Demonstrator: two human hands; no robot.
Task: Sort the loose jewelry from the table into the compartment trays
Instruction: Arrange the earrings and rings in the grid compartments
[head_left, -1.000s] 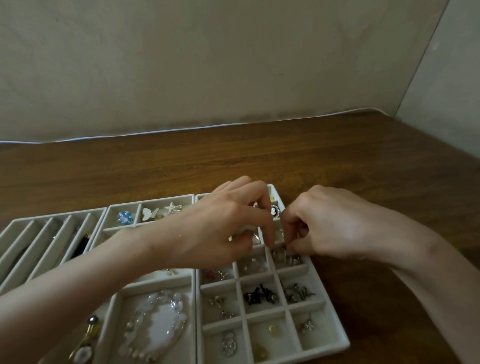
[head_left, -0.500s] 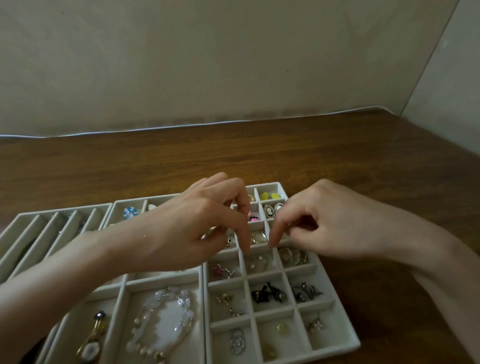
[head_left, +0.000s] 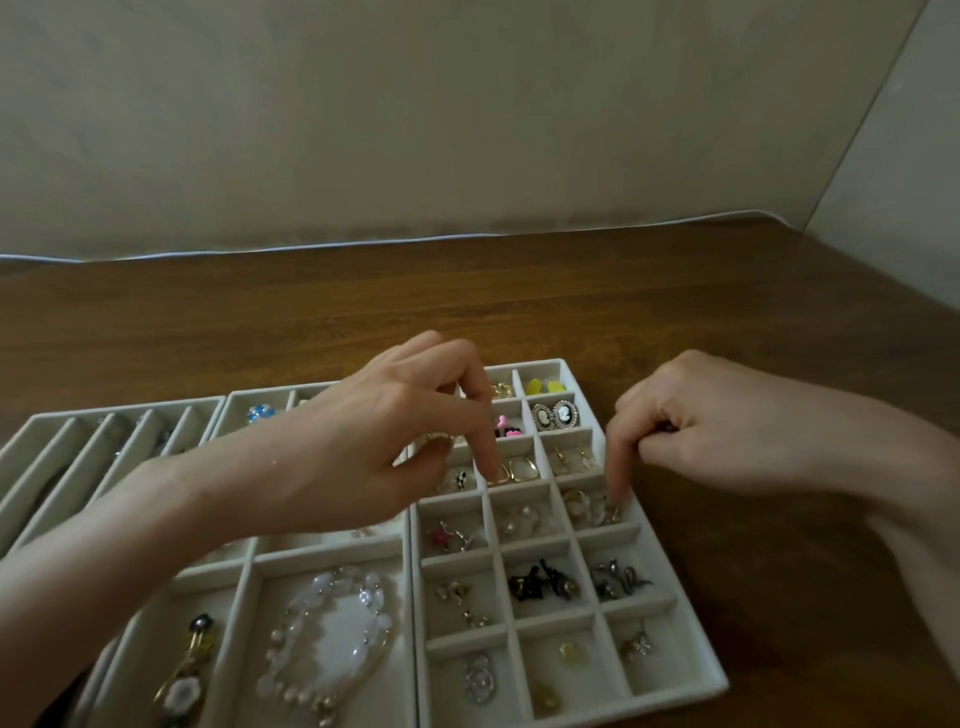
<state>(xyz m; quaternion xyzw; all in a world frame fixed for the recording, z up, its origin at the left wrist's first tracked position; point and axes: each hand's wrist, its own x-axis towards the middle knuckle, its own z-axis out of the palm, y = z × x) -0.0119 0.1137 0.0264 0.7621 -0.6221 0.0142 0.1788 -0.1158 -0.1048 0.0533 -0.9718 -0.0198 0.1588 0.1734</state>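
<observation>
1. Three pale trays sit side by side on the tabletop (head_left: 519, 301): a slot tray (head_left: 52, 447) at left, a middle tray (head_left: 322, 558) holding a bracelet (head_left: 332, 639), and a grid tray (head_left: 675, 670) at right.
2. The left hand (head_left: 363, 441) hovers over the grid tray. Its index finger points straight down into the compartment with the gold rings (head_left: 519, 470). Its thumb and curled fingers seem to pinch a sparkly piece (head_left: 434, 439).
3. The right hand (head_left: 717, 426) is at the grid tray's right edge. Its index finger presses down on a small piece (head_left: 613, 514) in a right-column compartment.
4. The other right fingers are curled in; I cannot tell whether they hold anything.
5. Cameo earrings (head_left: 555, 415) lie farther back.
</observation>
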